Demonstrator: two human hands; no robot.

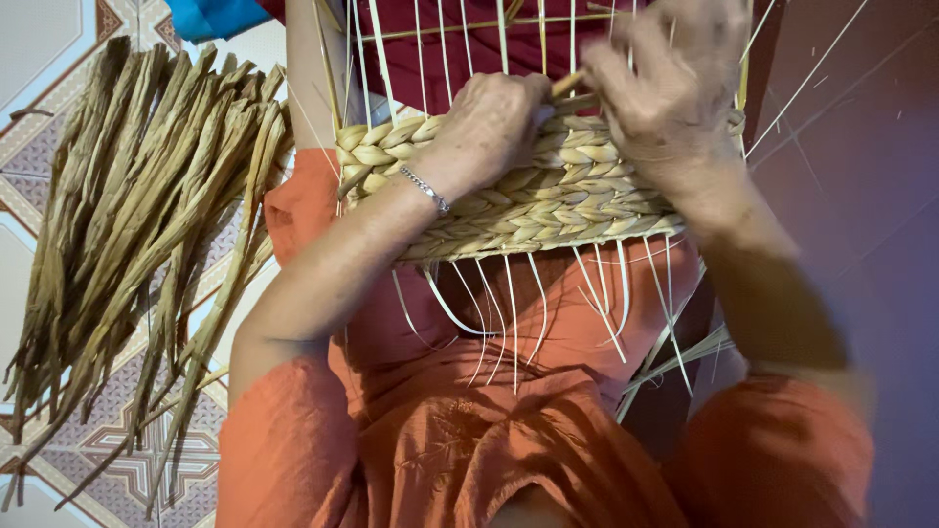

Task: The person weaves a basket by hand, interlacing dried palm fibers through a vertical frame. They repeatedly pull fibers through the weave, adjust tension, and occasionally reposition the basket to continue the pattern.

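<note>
the left hand is pressing on the woven mat (several rows done) while the right hand is pinching a strand at 12 o'clock; bare ribs and a pile of reeds at 9 o'clock are waiting.

Thick matt panel of braided pale-tan dried grass on thin, stiff, smooth straw-coloured stakes; bundle of rough dry olive-brown leaf strips; soft orange cloth garment; glossy patterned floor tiles; shiny metal chain bracelet.
</note>
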